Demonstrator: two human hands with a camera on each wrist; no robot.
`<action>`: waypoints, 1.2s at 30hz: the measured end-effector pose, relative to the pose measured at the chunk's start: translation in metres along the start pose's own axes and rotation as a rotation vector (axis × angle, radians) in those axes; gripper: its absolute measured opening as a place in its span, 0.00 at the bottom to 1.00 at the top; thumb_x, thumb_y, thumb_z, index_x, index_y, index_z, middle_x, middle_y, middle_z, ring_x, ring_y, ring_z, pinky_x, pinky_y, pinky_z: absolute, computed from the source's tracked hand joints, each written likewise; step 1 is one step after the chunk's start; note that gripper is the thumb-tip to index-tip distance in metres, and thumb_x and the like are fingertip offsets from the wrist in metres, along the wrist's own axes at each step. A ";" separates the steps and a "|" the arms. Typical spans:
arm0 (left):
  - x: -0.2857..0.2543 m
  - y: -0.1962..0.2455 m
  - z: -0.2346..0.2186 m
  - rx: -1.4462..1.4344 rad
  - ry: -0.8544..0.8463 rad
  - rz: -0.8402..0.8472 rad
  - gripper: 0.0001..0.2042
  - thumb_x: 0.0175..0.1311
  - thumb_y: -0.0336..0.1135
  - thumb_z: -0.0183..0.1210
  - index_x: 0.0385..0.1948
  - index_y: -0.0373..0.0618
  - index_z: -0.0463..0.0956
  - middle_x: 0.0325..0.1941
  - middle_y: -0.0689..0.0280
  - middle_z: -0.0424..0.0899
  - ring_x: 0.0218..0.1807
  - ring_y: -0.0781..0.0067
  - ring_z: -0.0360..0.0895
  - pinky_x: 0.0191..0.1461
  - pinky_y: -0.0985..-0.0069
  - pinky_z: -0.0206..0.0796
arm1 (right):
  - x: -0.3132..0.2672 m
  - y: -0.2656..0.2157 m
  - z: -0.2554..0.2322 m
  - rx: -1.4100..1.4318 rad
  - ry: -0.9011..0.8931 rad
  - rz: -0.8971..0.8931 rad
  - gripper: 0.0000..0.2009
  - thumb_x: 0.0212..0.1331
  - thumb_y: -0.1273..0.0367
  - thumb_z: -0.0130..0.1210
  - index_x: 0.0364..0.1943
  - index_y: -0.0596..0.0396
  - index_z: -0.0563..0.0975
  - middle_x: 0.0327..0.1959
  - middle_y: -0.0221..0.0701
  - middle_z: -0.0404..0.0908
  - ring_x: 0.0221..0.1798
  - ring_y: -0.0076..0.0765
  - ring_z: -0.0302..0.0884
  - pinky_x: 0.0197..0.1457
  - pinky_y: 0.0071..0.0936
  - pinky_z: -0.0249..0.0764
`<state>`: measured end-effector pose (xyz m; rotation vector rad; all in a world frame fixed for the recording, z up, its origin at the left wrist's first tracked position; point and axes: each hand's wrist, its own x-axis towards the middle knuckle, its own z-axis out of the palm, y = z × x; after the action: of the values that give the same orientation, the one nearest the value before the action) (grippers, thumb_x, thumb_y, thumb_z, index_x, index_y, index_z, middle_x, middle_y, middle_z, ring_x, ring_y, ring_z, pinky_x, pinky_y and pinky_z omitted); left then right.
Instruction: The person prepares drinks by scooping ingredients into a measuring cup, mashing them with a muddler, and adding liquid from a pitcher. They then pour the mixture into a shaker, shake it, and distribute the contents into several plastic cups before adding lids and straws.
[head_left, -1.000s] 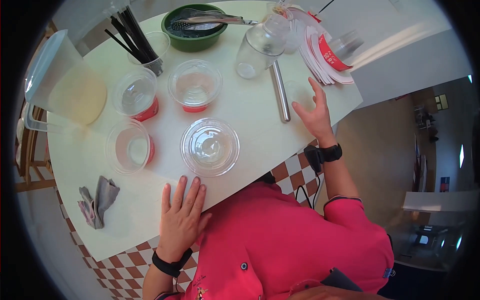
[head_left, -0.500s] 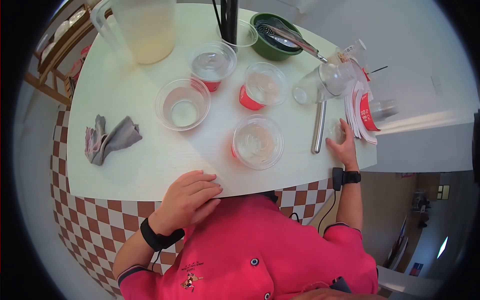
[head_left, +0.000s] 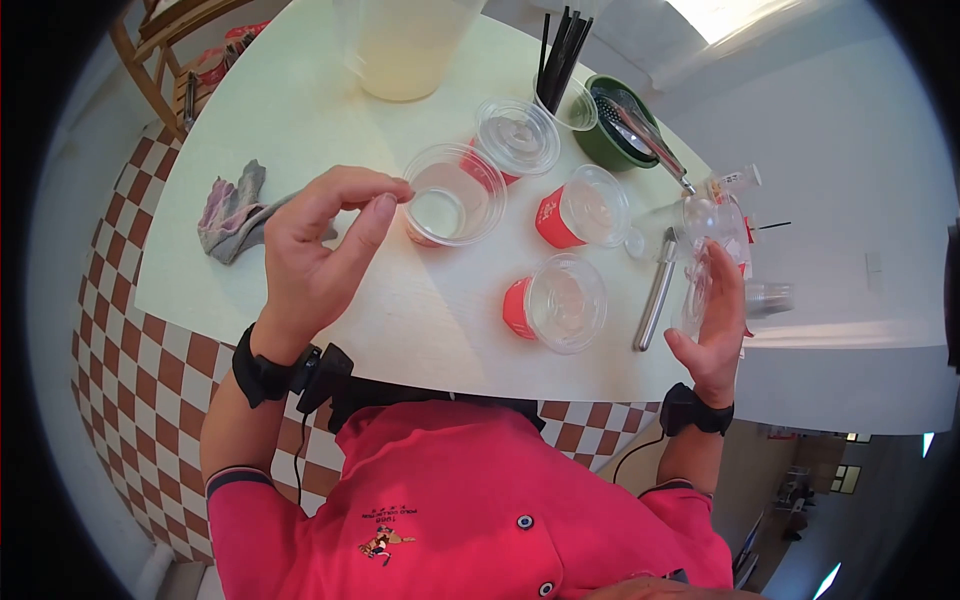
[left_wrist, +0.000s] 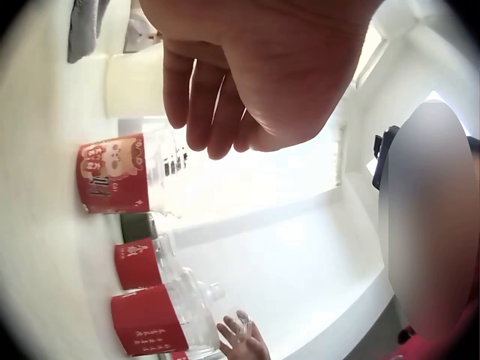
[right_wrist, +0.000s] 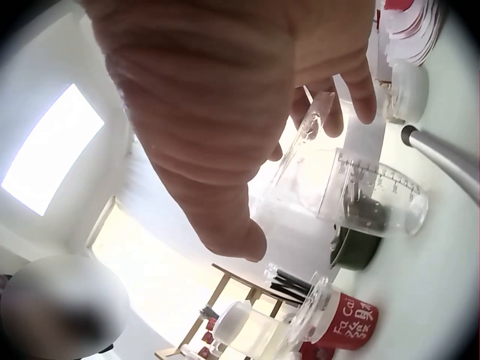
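Note:
My right hand holds a clear plastic lid by its edge, above the right side of the table. In the right wrist view the lid stands nearly edge-on between fingers and thumb. My left hand is raised, its bent fingers and thumb right at the rim of an uncovered red-banded plastic cup; the left wrist view shows nothing gripped. Several more red-banded cups stand nearby: one at the back, one in the middle and one in front, each with a clear lid on top.
A metal rod and a clear shaker lie near the right hand. Farther back are a pitcher of pale liquid, black straws and a green bowl with utensils. A grey cloth lies at left.
My right hand has picked up the clear lid from the right side of the table. My left hand has risen from the front edge toward the uncovered cup. The head view has turned.

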<state>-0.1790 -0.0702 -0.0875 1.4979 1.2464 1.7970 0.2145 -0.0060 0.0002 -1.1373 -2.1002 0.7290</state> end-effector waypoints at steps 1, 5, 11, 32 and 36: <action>0.011 -0.004 0.003 -0.046 0.028 -0.003 0.06 0.67 0.27 0.60 0.42 0.38 0.82 0.42 0.63 0.87 0.44 0.74 0.82 0.50 0.76 0.73 | 0.019 -0.013 0.014 -0.053 -0.066 -0.078 0.48 0.36 0.67 0.71 0.71 0.59 0.62 0.71 0.41 0.62 0.73 0.45 0.61 0.73 0.40 0.61; 0.035 -0.033 0.013 -0.123 0.053 -0.034 0.12 0.73 0.33 0.56 0.51 0.36 0.78 0.52 0.61 0.84 0.53 0.73 0.79 0.59 0.74 0.69 | 0.089 -0.053 0.075 -0.213 -0.324 -0.417 0.45 0.37 0.63 0.73 0.67 0.55 0.68 0.66 0.44 0.66 0.69 0.51 0.64 0.71 0.41 0.64; 0.025 -0.057 0.015 -0.150 -0.085 -0.194 0.22 0.75 0.42 0.54 0.63 0.37 0.71 0.63 0.58 0.78 0.64 0.68 0.73 0.68 0.70 0.64 | 0.142 -0.060 0.133 -0.277 -0.567 -0.559 0.44 0.40 0.61 0.72 0.68 0.52 0.67 0.67 0.45 0.65 0.70 0.54 0.64 0.72 0.43 0.63; 0.024 -0.048 0.018 -0.070 -0.193 -0.244 0.21 0.65 0.30 0.57 0.60 0.37 0.74 0.56 0.57 0.83 0.55 0.71 0.79 0.60 0.73 0.69 | 0.149 -0.076 0.146 -0.477 -0.764 -0.489 0.19 0.54 0.54 0.66 0.36 0.54 0.74 0.33 0.35 0.75 0.37 0.46 0.75 0.41 0.38 0.71; 0.025 -0.044 0.020 -0.170 -0.188 -0.308 0.21 0.65 0.30 0.56 0.60 0.37 0.74 0.56 0.57 0.83 0.55 0.71 0.79 0.59 0.73 0.70 | 0.152 -0.073 0.156 -0.491 -0.771 -0.564 0.21 0.56 0.51 0.64 0.33 0.54 0.71 0.31 0.35 0.74 0.36 0.46 0.74 0.40 0.38 0.71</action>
<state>-0.1754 -0.0232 -0.1133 1.2702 1.1302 1.4858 -0.0038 0.0649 -0.0075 -0.4189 -3.1839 0.4048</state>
